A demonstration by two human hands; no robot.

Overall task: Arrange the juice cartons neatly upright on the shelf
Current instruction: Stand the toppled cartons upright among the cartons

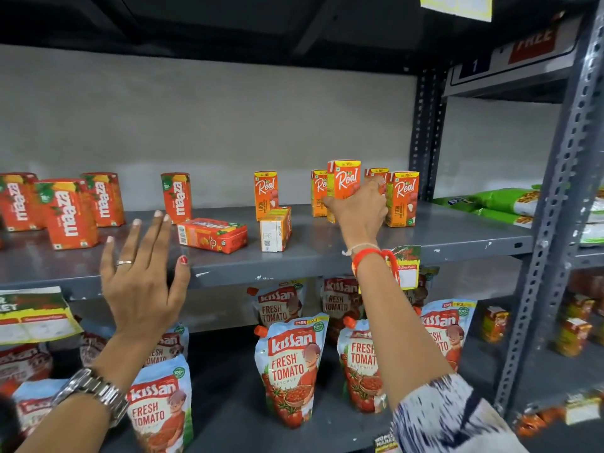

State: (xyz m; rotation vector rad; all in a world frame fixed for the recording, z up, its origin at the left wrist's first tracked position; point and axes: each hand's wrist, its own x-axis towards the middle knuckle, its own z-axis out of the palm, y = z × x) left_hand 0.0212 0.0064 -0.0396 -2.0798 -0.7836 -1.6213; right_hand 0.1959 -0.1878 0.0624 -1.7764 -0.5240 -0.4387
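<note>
Spanning my view, the shelf (327, 253) carries every carton. My right hand (358, 209) clasps a Real carton (344, 179) upright, ready, I judge, to slot among its standing neighbours. My left hand (140, 276) hovers spread and empty; just beyond its fingertips lies a toppled Maaza carton (212, 235), with a fallen Real carton (276, 232) between my hands.

R hand (358, 209) grips upright Real carton (344, 178).
</note>
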